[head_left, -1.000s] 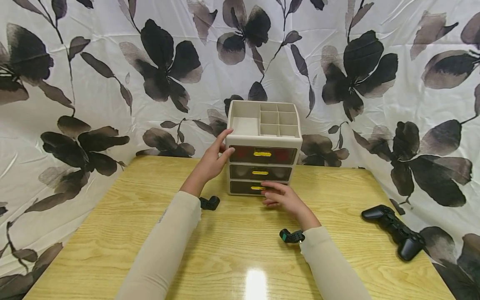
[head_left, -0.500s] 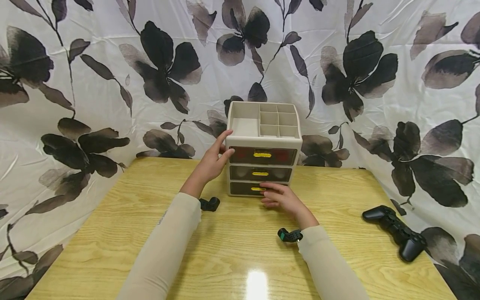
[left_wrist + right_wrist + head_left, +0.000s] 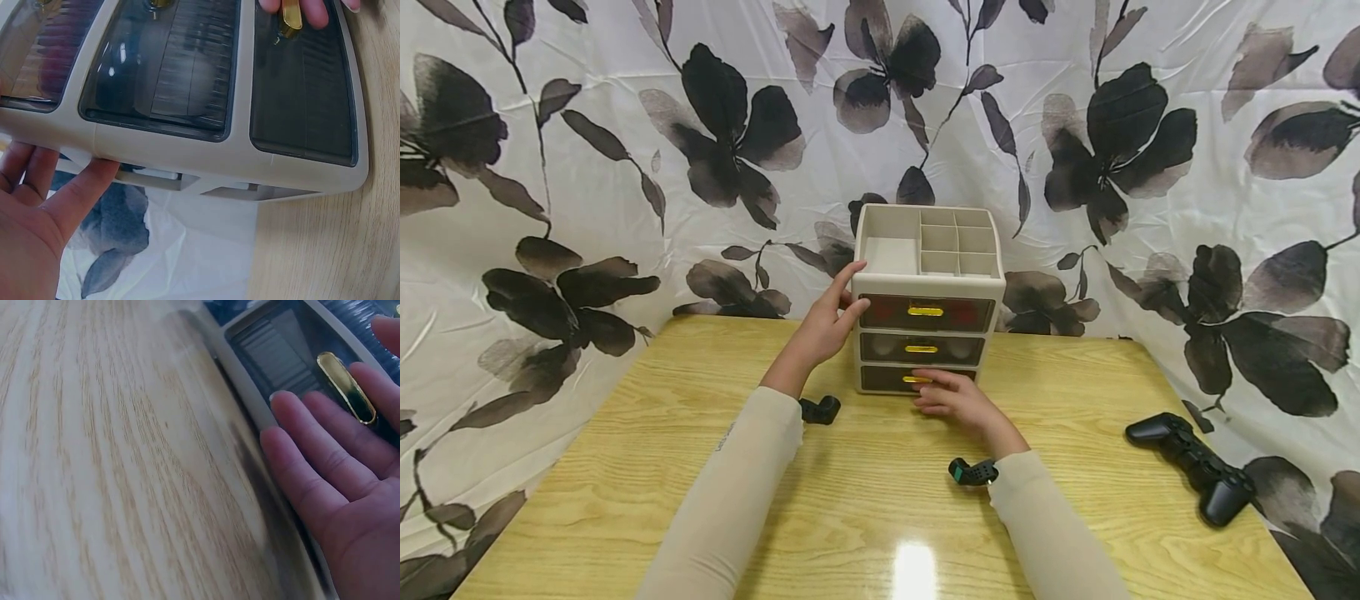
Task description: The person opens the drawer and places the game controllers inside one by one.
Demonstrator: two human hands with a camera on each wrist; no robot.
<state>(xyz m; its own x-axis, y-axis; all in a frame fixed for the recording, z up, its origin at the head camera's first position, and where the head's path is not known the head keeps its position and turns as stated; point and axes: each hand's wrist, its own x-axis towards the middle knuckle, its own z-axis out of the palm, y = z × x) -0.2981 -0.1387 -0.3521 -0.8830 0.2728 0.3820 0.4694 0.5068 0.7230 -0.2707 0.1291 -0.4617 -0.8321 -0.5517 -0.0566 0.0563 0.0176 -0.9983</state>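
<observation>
A cream drawer unit (image 3: 928, 287) is set upright near the rear edge of a wood-grained worktop (image 3: 865, 500), with a flower-patterned cloth (image 3: 820, 167) hung behind it. The top of the unit is divided into one large compartment (image 3: 891, 254) on the left and six small compartments (image 3: 937, 239) on the right. Three dark, see-through fronts are stacked below and appear flush with the frame: a top drawer (image 3: 883, 315), through which a reddish tint is seen; a middle drawer (image 3: 887, 349), in which pale rounded shapes are made out; and a bottom drawer (image 3: 880, 379). Each is fitted with a gold handle.

The unit's left side is touched by the left hand (image 3: 822, 327), whose grip is spread, the thumb being placed along the front edge. The right hand (image 3: 962, 402) is held at the bottom drawer, its grip spread; the fingers are extended on either side of the bottom handle (image 3: 345, 387), but whether the handle itself is touched cannot be told. Both forearms are covered by cream sleeves (image 3: 722, 500), and black devices (image 3: 973, 472) are seen at the wrists. A black game controller (image 3: 1187, 467) is laid near the worktop's right edge, well apart from the unit.
</observation>
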